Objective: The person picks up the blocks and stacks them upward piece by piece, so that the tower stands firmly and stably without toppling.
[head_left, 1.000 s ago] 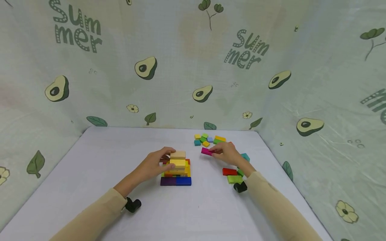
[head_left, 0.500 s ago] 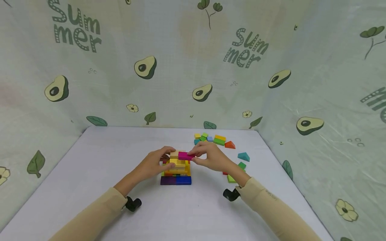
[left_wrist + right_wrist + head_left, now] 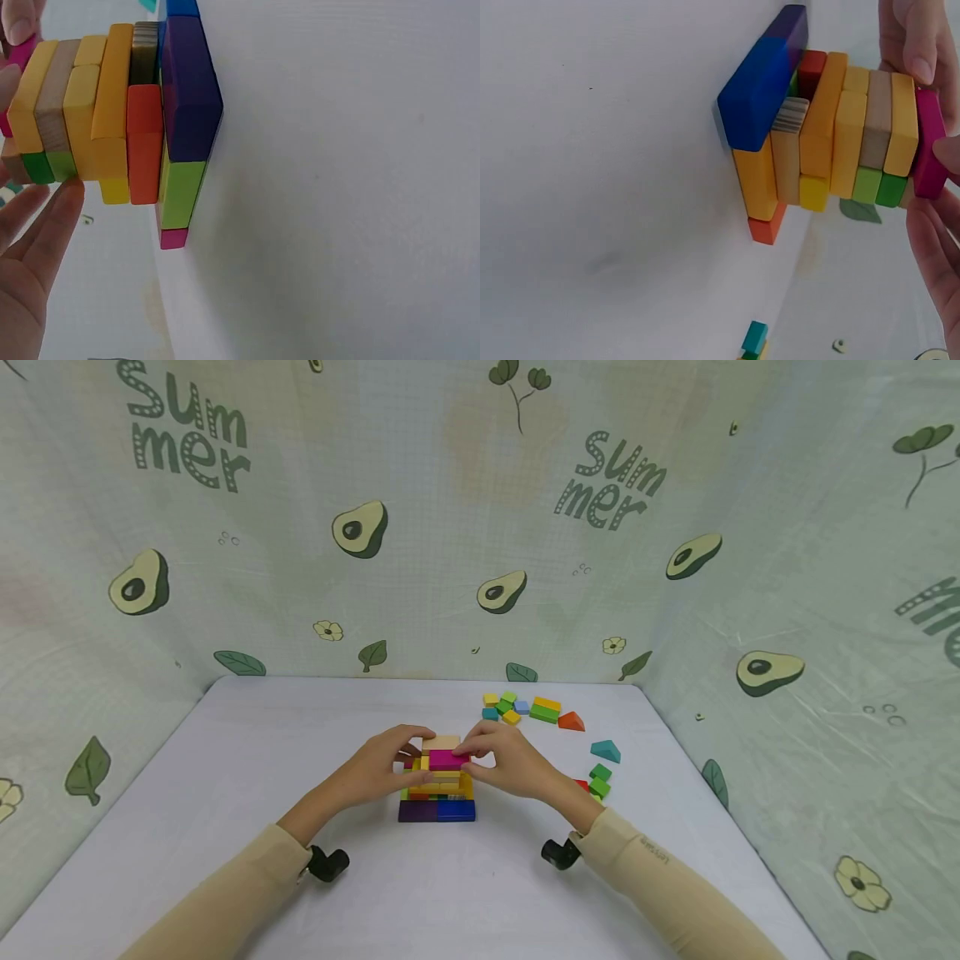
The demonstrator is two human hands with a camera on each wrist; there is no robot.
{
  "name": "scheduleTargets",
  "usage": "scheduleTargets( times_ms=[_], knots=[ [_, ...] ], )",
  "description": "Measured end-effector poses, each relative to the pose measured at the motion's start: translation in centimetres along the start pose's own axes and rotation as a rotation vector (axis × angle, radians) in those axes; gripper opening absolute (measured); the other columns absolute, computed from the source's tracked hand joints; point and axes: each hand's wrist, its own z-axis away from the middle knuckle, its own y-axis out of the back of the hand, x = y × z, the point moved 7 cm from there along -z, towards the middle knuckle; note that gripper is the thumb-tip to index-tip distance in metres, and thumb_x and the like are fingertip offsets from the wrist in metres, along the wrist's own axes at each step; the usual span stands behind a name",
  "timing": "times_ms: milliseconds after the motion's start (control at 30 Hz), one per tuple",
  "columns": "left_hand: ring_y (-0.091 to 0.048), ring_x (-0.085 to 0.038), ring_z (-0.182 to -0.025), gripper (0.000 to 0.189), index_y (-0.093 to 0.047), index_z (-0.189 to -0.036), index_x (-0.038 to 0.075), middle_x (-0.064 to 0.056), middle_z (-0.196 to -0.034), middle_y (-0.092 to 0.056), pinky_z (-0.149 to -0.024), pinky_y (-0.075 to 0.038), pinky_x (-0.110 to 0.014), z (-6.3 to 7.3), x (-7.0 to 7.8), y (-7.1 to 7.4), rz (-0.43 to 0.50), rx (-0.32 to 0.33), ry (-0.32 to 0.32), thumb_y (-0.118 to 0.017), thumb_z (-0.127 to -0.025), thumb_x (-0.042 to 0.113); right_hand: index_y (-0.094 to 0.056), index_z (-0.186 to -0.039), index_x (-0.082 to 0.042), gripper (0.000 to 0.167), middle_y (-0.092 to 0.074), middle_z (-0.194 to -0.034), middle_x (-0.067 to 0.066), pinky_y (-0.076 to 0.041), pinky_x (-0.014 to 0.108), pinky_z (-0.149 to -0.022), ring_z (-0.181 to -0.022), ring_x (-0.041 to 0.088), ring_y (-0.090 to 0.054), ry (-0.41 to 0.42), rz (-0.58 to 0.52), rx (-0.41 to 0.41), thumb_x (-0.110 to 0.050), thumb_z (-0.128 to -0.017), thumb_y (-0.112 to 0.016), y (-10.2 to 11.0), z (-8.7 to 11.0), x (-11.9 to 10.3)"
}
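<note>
A stepped tower of coloured wooden blocks (image 3: 437, 812) stands mid-table, with purple and blue blocks at its base and orange, yellow and plain wood ones above. My left hand (image 3: 378, 766) holds the upper left side of the tower, thumb in front and fingers behind; in the left wrist view its fingers (image 3: 56, 225) touch the side of the upper blocks. My right hand (image 3: 506, 762) pinches a magenta block (image 3: 446, 760) at the tower's top, in front of a beige block (image 3: 441, 743). In the right wrist view the magenta block (image 3: 930, 142) lies against the uppermost yellow block (image 3: 901, 124).
Several small blocks (image 3: 512, 717) lie at the back of the table, near an orange triangle (image 3: 572, 721). To the right lie a teal block (image 3: 606, 751) and green blocks (image 3: 599, 787). A patterned cloth wall (image 3: 420, 610) rises behind.
My right hand has carried the magenta block leftward from the table's right side to the tower's top, and lowered it slightly since the middle frame. My left hand has stayed at the tower.
</note>
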Motion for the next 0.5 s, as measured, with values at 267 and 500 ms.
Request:
scheduleTargets(
  times_ms=[267, 500],
  knots=[
    [-0.069, -0.02, -0.116, 0.062, -0.056, -0.149, 0.018, -0.004, -0.145, -0.062, -0.1, -0.061, -0.041, -0.05, 0.19, 0.21, 0.01, 0.009, -0.044, -0.08, -0.097, 0.04, -0.082, -0.119, -0.012, 0.023, -0.068, -0.118, 0.002, -0.059, 0.024, -0.086, -0.109, 0.017, -0.061, 0.009, 0.013, 0.026, -0.015, -0.096, -0.081, -0.53, -0.03, -0.6],
    [-0.07, -0.018, -0.113, 0.06, -0.058, -0.148, 0.017, -0.004, -0.143, -0.064, -0.098, -0.061, -0.038, -0.25, 0.38, 0.36, 0.009, 0.019, -0.062, -0.081, -0.096, 0.037, -0.082, -0.119, -0.012, 0.022, -0.067, -0.126, 0.005, -0.061, 0.026, -0.089, -0.117, 0.02, -0.063, 0.021, 0.018, 0.045, -0.014, -0.097, -0.08, -0.74, -0.15, -0.73]
  ],
)
